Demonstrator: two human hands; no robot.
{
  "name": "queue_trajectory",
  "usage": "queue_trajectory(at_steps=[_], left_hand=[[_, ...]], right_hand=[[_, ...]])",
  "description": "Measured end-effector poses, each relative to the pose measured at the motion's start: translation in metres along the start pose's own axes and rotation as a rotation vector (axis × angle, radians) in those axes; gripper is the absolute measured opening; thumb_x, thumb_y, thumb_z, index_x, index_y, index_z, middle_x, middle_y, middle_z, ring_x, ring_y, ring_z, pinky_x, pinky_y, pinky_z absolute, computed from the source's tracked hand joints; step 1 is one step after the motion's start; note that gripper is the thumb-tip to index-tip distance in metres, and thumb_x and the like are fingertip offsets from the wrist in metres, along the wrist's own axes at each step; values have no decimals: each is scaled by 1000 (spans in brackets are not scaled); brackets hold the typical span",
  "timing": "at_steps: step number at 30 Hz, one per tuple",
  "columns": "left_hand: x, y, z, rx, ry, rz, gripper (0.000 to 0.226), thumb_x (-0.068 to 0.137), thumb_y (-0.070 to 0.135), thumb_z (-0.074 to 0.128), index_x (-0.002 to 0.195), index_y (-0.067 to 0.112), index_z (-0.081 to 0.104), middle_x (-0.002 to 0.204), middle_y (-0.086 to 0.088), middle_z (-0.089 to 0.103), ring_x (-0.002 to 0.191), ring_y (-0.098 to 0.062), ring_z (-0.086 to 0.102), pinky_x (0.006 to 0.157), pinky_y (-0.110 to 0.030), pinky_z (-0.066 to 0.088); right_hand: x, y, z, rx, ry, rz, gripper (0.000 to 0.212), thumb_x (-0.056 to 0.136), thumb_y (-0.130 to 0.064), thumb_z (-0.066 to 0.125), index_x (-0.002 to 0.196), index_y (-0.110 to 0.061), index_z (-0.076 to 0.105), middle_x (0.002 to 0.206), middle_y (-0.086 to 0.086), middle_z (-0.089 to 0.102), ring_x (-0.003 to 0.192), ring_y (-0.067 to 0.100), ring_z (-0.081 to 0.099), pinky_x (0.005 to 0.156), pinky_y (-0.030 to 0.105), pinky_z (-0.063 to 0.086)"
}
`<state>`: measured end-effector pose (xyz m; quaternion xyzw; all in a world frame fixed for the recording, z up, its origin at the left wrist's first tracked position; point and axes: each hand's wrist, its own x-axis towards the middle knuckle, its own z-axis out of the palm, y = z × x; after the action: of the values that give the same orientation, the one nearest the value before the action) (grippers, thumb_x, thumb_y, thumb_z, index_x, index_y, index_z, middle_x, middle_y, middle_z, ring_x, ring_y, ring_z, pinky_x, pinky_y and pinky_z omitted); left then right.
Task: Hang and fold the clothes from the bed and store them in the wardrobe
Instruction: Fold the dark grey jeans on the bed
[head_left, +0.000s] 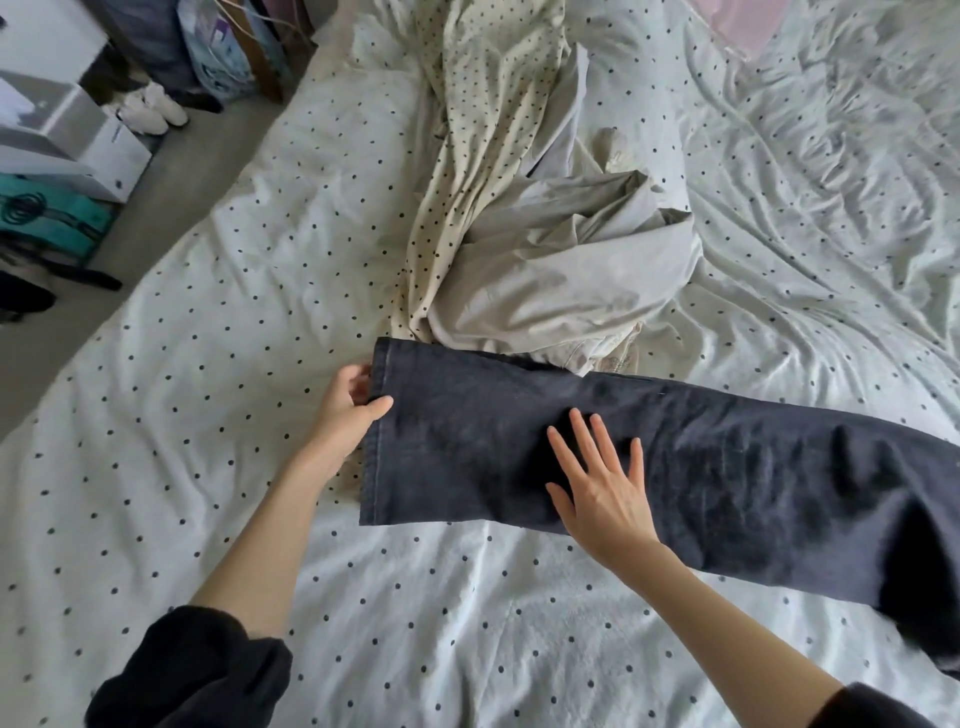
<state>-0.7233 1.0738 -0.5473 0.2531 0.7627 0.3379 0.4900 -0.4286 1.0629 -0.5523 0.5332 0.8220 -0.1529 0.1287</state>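
left hand (347, 410) pinches jeans (675, 457) hem | right hand (605, 488) flat on jeans

No text, label, brand or number can be read here. The white boxes (78, 140) at the upper left of the frame carry small dark marks on their sides, too small and blurred to make out. The printed bag (218, 57) at the top, left of centre, shows a coloured pattern but no legible words. The dark jeans (675, 457) show no visible tag.
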Motion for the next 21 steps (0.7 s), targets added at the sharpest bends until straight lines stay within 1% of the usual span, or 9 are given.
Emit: queue_trajectory(at_steps=[2, 5, 8, 10, 13, 15, 17, 19, 21], left_hand=[[-8, -7, -6, -37, -57, -49, 32, 88, 2, 62, 118, 10, 55, 113, -5, 62, 105, -22, 60, 94, -40, 48], [-18, -15, -15, -35, -169, -103, 18, 85, 3, 64, 98, 15, 65, 108, -6, 68, 104, -22, 63, 94, -37, 48], [-23, -13, -20, -39, -205, -128, 15, 83, 4, 67, 96, 13, 68, 104, -3, 70, 101, -19, 64, 96, -36, 46], [-27, -9, -20, 16, -175, -100, 14, 85, 7, 66, 97, 14, 67, 102, -2, 70, 99, -18, 65, 91, -34, 48], [-35, -1, -20, 79, -115, -8, 8, 91, 16, 60, 95, 21, 65, 97, 5, 69, 91, -9, 64, 72, -24, 47], [-40, 8, -25, 114, -82, 47, 8, 94, 20, 55, 92, 21, 64, 92, 5, 68, 86, -8, 63, 68, -24, 44], [-39, 16, -34, 161, -40, 86, 13, 95, 23, 53, 89, 15, 61, 87, 2, 64, 80, -12, 59, 69, -27, 42], [-34, 20, -39, 249, -4, 94, 20, 95, 25, 51, 95, 6, 57, 86, -4, 58, 79, -17, 54, 72, -32, 40], [-31, 17, -38, 341, 24, 56, 23, 95, 24, 49, 99, 3, 55, 88, -10, 56, 79, -19, 51, 69, -32, 38]], right_hand=[[-1, 0, 2, 9, -3, 2, 60, 99, -40, 36, 151, -27, 10, 159, 2, -7, 145, 23, -12, 113, 57, -3], [-1, 1, 3, 15, -11, 5, 60, 98, -38, 37, 151, -26, 12, 159, 2, -7, 146, 23, -11, 113, 57, -2], [-2, 2, 2, 7, -18, 11, 59, 99, -38, 36, 151, -27, 11, 159, 2, -8, 146, 23, -11, 114, 56, -1], [-5, 1, 1, 20, -22, 20, 58, 99, -38, 36, 151, -27, 13, 159, 2, -6, 146, 23, -10, 114, 55, 0], [-15, 0, -1, 57, 7, 15, 58, 98, -38, 40, 150, -25, 19, 159, 3, 3, 147, 23, -2, 113, 58, 2], [-23, -1, -7, 84, 77, 3, 58, 96, -37, 46, 148, -23, 26, 158, 5, 13, 146, 25, 7, 112, 61, 6], [-28, -4, -13, 106, 155, -1, 59, 93, -37, 54, 146, -21, 33, 155, 7, 23, 144, 29, 18, 108, 64, 12], [-29, -4, -17, 109, 129, 16, 61, 94, -42, 49, 148, -24, 27, 157, 5, 16, 145, 27, 13, 109, 63, 11], [-28, -2, -13, 77, -3, 33, 63, 97, -48, 36, 151, -30, 10, 159, -1, -2, 147, 22, -3, 112, 59, 5]])
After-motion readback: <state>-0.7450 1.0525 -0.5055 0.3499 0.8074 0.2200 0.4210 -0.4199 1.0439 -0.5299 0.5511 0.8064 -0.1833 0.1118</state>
